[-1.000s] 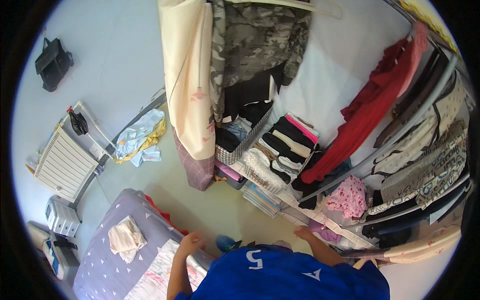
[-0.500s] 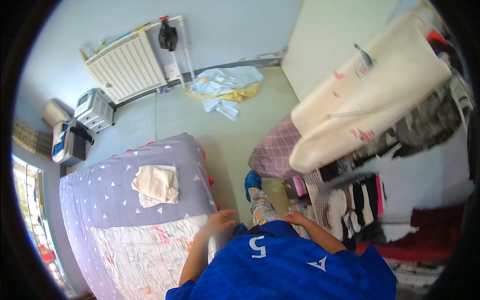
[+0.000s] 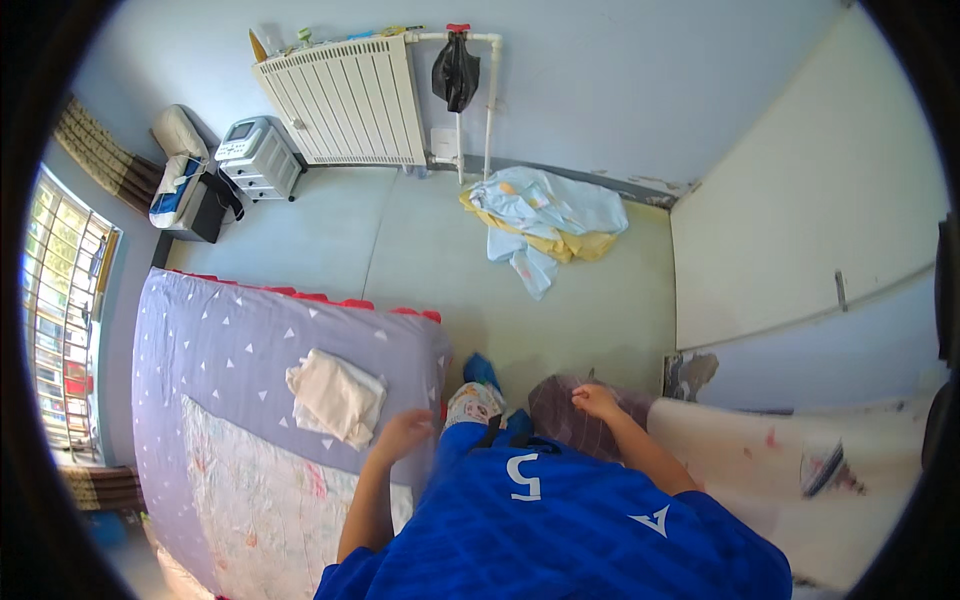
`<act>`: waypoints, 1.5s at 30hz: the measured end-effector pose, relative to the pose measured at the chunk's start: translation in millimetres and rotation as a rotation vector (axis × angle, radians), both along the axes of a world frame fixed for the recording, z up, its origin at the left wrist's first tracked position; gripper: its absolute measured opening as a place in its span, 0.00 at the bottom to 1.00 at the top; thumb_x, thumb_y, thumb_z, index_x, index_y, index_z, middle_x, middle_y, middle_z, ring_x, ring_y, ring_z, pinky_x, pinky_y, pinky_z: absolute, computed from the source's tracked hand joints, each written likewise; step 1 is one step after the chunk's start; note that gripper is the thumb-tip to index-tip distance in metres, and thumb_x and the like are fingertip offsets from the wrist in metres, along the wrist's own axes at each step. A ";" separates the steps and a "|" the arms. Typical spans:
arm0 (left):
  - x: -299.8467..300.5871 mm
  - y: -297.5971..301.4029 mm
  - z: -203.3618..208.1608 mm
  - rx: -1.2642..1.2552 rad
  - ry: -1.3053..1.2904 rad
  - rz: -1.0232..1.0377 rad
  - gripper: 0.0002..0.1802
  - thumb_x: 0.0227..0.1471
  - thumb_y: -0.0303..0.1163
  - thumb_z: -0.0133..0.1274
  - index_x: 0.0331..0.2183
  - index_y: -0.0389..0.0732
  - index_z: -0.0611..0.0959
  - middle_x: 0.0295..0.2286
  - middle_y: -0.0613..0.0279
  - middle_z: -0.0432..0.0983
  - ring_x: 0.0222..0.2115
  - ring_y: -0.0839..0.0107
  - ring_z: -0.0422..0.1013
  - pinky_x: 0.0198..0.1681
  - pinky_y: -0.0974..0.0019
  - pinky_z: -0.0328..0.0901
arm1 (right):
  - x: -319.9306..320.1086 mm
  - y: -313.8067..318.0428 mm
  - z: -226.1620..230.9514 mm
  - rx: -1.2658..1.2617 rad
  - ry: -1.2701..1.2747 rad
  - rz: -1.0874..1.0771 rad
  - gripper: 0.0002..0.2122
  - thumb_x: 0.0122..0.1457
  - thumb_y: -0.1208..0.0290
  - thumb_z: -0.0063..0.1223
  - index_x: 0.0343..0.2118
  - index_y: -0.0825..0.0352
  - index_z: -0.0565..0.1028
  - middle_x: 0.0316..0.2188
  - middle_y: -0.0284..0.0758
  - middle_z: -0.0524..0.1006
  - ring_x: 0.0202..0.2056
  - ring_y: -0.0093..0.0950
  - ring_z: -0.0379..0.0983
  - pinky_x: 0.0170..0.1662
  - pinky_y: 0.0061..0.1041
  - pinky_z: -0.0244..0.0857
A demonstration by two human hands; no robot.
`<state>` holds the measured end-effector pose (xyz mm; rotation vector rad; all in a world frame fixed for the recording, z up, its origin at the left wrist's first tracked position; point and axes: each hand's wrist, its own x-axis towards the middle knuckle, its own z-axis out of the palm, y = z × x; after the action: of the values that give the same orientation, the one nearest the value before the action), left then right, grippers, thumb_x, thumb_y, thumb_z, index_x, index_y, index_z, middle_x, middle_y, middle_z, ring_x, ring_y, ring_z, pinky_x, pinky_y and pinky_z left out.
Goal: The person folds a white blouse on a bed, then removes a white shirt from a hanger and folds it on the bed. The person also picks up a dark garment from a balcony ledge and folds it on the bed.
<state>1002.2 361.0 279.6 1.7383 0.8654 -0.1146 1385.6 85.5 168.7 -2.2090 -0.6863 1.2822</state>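
Note:
My left hand (image 3: 405,435) hangs above the bed's edge, its fingers apart and nothing in them. Closest to it is a folded cream cloth (image 3: 337,397), lying on the grey-purple bed sheet (image 3: 235,345) with white triangles. My right hand (image 3: 597,401) hangs on the other side of my body with its fingers curled in; no object shows in it. Below and behind that hand is a purple checked cloth (image 3: 556,408). A crumpled heap of light blue and yellow cloth (image 3: 560,210) lies on the floor ahead, apart from both hands.
A white radiator (image 3: 345,105) and pipes with a black plastic bag (image 3: 456,75) line the far wall. At the far left are a small drawer cabinet (image 3: 262,165) and a barred window (image 3: 65,290). A pale door (image 3: 800,220) and a cream printed cloth (image 3: 740,450) are on the right.
The view has swung right and my body has moved forward. The cream cloth and the clothes on the right have shifted back and partly out of view. Both hands remain beside my body.

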 end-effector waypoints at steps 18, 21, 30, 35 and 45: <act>206.7 398.9 -28.3 -0.048 -0.278 0.475 0.15 0.53 0.29 0.55 0.42 0.33 0.79 0.36 0.61 0.78 0.37 0.74 0.73 0.42 0.69 0.68 | 218.0 293.1 39.1 -0.282 -0.049 -0.048 0.17 0.54 0.64 0.58 0.43 0.68 0.76 0.30 0.37 0.80 0.31 0.24 0.78 0.32 0.24 0.70; 189.0 406.4 -33.0 -0.085 -0.176 0.536 0.14 0.52 0.28 0.55 0.41 0.33 0.80 0.34 0.62 0.79 0.35 0.75 0.74 0.41 0.70 0.68 | 231.3 365.8 38.1 -0.143 0.027 0.055 0.16 0.54 0.64 0.57 0.42 0.69 0.76 0.31 0.37 0.80 0.30 0.24 0.78 0.34 0.24 0.70; 183.8 355.9 -49.6 0.039 0.044 0.457 0.20 0.51 0.34 0.58 0.45 0.37 0.79 0.37 0.57 0.80 0.38 0.71 0.75 0.42 0.67 0.69 | 268.1 534.3 -10.2 -0.122 0.085 0.583 0.15 0.54 0.63 0.56 0.39 0.68 0.77 0.27 0.35 0.81 0.27 0.24 0.78 0.34 0.24 0.70; 173.9 350.0 -44.7 -0.116 -0.009 0.643 0.22 0.52 0.36 0.59 0.48 0.37 0.77 0.40 0.56 0.79 0.41 0.69 0.75 0.45 0.67 0.69 | 319.1 618.6 -45.3 -0.384 -0.126 0.874 0.14 0.50 0.57 0.55 0.32 0.62 0.80 0.22 0.32 0.80 0.22 0.26 0.77 0.30 0.25 0.70; 78.4 483.7 -89.2 -0.056 -0.036 0.808 0.29 0.50 0.47 0.57 0.49 0.37 0.77 0.43 0.49 0.77 0.43 0.57 0.74 0.47 0.60 0.68 | 211.0 851.3 -32.4 -0.288 -0.092 0.850 0.16 0.51 0.62 0.59 0.37 0.69 0.78 0.25 0.35 0.81 0.25 0.25 0.78 0.28 0.24 0.70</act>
<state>1080.5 844.7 190.4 1.2233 1.4524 0.4227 1596.6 936.8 136.3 -2.2781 -1.6898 1.7502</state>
